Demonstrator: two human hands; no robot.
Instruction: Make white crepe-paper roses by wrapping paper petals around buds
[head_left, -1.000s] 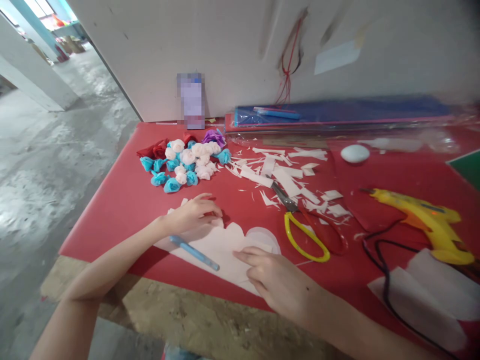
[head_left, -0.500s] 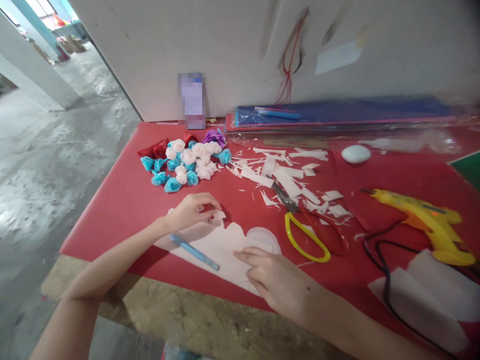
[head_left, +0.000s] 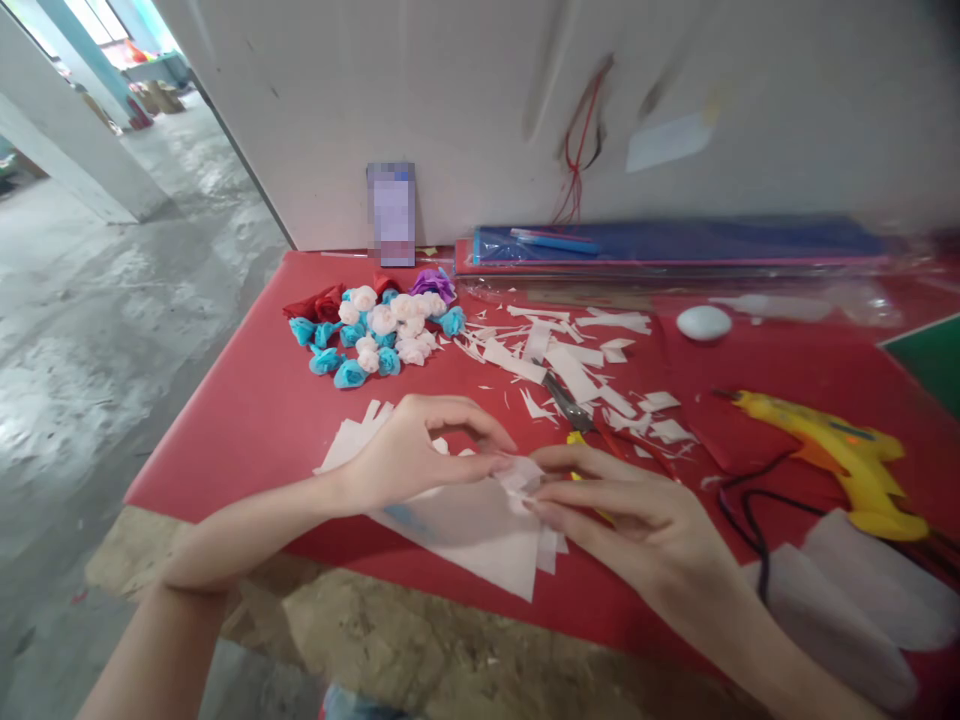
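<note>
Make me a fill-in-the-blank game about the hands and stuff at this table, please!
The left hand and right hand hold a small thin piece that is ____.
The glue gun is mostly ____.
The tabletop is ____.
The metal blades among the scraps belong to ____.

Missing words: white; yellow; red; scissors.

Both forearms [head_left: 259, 515] are bare, slim and smoothly tapered.

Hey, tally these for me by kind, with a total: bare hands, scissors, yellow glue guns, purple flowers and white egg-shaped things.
Bare hands: 2, the left hand and right hand, both on white paper
Scissors: 1
Yellow glue gun: 1
Purple flower: 1
White egg-shaped thing: 1
Total: 6
</note>
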